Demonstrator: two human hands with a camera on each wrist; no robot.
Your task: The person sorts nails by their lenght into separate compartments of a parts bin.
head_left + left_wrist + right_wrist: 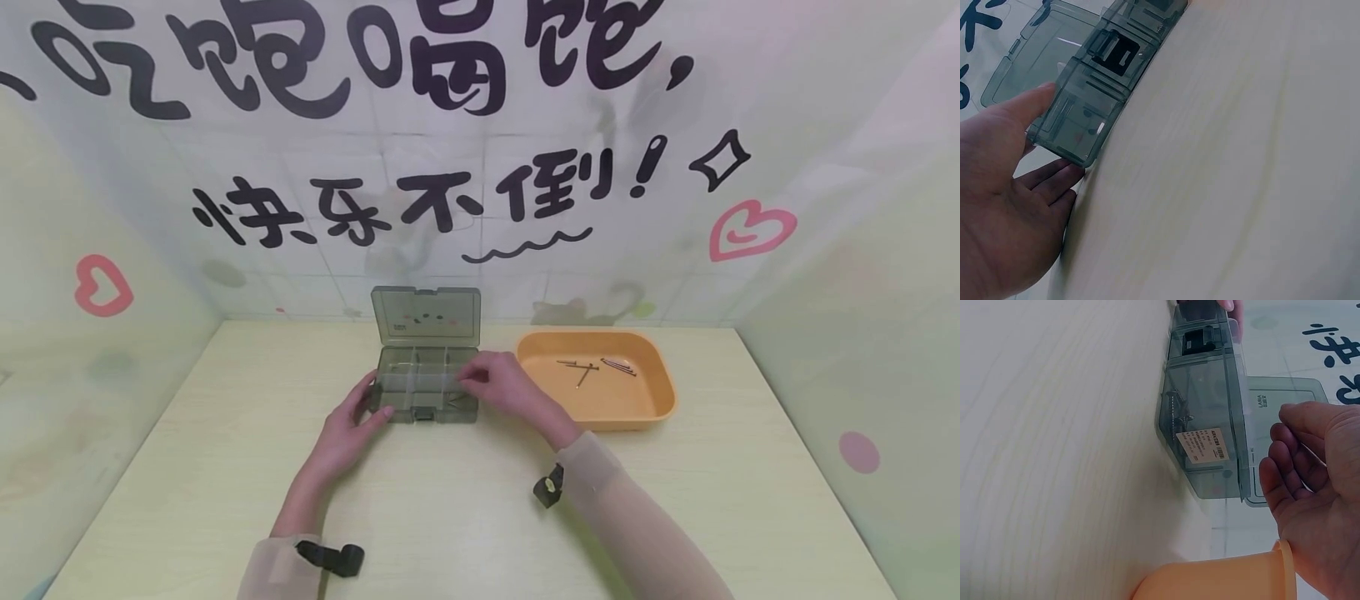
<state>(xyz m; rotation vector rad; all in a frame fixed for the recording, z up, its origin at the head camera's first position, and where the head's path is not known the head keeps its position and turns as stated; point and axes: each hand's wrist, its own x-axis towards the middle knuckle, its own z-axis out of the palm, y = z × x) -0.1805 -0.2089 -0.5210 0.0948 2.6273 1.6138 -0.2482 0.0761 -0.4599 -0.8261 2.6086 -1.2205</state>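
Observation:
A grey see-through divided storage box (429, 388) stands on the table with its lid (427, 315) raised at the back. My left hand (348, 433) grips its left front corner; in the left wrist view the thumb (1038, 103) lies over the rim and the fingers are at the box's side. Over the right-hand compartments hovers my right hand (504, 382), its fingers loosely curled; in the right wrist view nothing shows in its fingers (1275, 481). Several thin screws (1179, 411) lie in the front right compartment, behind a paper label (1204, 445).
An orange tray (622, 408) stands to the right of the box, below my right forearm. Several long screws (618, 367) are scattered in it. Behind the table rises a wall sheet (480, 287) with printed writing, and sheets hang at both sides.

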